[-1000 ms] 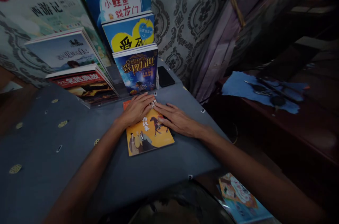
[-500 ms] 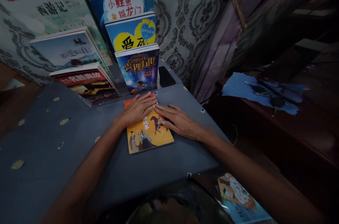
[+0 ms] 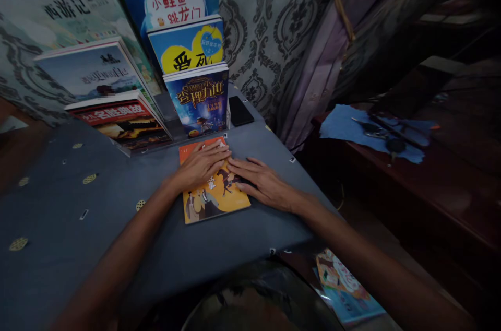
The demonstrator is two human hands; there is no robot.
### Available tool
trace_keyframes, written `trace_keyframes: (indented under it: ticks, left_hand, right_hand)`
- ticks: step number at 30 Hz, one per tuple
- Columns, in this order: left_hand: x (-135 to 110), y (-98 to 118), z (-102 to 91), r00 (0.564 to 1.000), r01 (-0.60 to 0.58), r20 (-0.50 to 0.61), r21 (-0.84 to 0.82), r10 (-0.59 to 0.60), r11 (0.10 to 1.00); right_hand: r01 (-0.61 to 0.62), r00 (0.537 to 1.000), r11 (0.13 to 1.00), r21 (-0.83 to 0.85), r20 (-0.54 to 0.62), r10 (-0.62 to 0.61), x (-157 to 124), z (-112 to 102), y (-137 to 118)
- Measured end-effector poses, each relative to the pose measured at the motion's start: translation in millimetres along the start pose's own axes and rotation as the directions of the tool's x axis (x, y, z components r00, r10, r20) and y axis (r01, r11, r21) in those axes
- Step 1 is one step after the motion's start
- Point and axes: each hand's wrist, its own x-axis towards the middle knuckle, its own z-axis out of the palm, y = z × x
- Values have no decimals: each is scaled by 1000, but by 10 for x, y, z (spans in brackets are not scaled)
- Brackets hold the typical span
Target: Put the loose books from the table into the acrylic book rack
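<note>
An orange-yellow book (image 3: 219, 200) with drawn figures and a horse on its cover lies closed on the grey-blue tablecloth (image 3: 164, 263). My left hand (image 3: 202, 165) rests flat over its upper middle, fingers stretched out and hiding part of the title. From the right, my right hand (image 3: 264, 182) lays its extended fingers on the book's right side, the fingertips close to those of my left hand. Just behind the book stands a dark blue book (image 3: 201, 104), in front of a blue and yellow book (image 3: 186, 51).
At the back left, a red-topped book (image 3: 125, 119) and a pale blue book (image 3: 94, 75) stand upright. A black phone (image 3: 240, 111) lies beside the stand. Lower right, more books (image 3: 348, 289) sit below the table edge. A blue cloth (image 3: 352, 130) covers part of a side surface.
The whole view has shifted slightly. My left hand has slid a little down and across the cover, showing more of the orange top; my right hand stays at the right side.
</note>
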Motion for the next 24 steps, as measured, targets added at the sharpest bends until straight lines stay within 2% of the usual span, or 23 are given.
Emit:
trace_keyframes:
  ticks: [5,11,18,24]
  left_hand:
    - [-86,55,17,999,-28,44,-4,28,1000]
    - [-85,89,90,999,13,32,79,-15,997]
    - [-107,91,95,1000,3,-12,43,-2,999]
    - [-88,73,81,999,28,-18,38,-28,999]
  right_hand:
    - [20,1000,1000,-8,-6,-20,-121,10,-53]
    - [22,1000,999,-35,-7,-23,-189,26,-98]
    - [67,998,996,-62,-15,-68,-333,57,-156]
    - [66,997,996,-60,-33,-68,-307,78,-124]
